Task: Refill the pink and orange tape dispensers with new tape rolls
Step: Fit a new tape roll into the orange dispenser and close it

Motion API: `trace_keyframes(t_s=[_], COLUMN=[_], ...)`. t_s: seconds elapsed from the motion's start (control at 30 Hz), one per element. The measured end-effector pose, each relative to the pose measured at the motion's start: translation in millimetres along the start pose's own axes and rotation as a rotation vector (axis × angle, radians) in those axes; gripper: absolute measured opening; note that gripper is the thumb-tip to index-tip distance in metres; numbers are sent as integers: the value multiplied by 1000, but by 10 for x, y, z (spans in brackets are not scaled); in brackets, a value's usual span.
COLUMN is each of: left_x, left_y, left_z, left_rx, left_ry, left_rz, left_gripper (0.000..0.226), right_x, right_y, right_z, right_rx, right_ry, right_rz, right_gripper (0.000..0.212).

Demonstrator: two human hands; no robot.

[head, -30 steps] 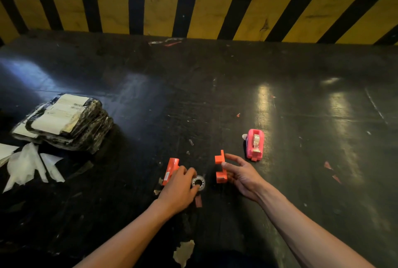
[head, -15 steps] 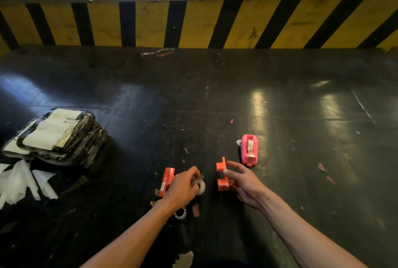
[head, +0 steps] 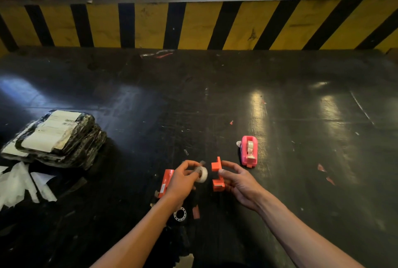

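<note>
My left hand (head: 183,181) holds a clear tape roll (head: 202,174) by its fingertips, lifted above the black table. To its right stands an orange dispenser half (head: 217,174), and my right hand (head: 239,182) touches its right side with fingers spread. The other orange half (head: 167,180) lies to the left, partly behind my left hand. An empty white tape core (head: 180,214) lies under my left wrist. The pink dispenser (head: 249,151) stands farther right with a tape roll showing in its top.
A stack of black wrapped parcels with white labels (head: 56,136) sits at the left, white paper scraps (head: 21,183) in front of it. A yellow and black striped barrier (head: 193,24) runs along the table's far edge. Small red scraps (head: 323,170) lie at the right.
My left hand has lifted the tape roll off the table, uncovering the empty core below. My right hand stays at the orange half. The camera has tilted up a little.
</note>
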State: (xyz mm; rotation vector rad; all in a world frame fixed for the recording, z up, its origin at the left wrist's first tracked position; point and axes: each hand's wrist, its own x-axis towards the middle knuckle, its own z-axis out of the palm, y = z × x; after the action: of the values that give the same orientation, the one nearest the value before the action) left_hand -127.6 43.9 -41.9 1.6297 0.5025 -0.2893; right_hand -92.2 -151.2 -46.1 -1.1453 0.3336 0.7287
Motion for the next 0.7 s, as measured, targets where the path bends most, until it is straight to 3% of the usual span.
trace_keyframes(t_s=[0.27,0.4,0.53,0.7], left_x=[21,21,-28,-73], left_y=[86,110,120,87], left_z=[54,132,233,276], left_rx=[-277,-195,-71,-82], left_ry=[34,118,98,117], left_rz=[-47,46,166,176], left_gripper=[23,27,29,35], right_x=[-35,-40,-79,-78], right_y=[-2,-17,-36,-37], right_z=[20,44,91,93], right_rx=[75,81,37,20], right_ry=[-16,-22,-49,-49], right_rz=[-53,-92,-104,-125], right_gripper=[45,48,50,56])
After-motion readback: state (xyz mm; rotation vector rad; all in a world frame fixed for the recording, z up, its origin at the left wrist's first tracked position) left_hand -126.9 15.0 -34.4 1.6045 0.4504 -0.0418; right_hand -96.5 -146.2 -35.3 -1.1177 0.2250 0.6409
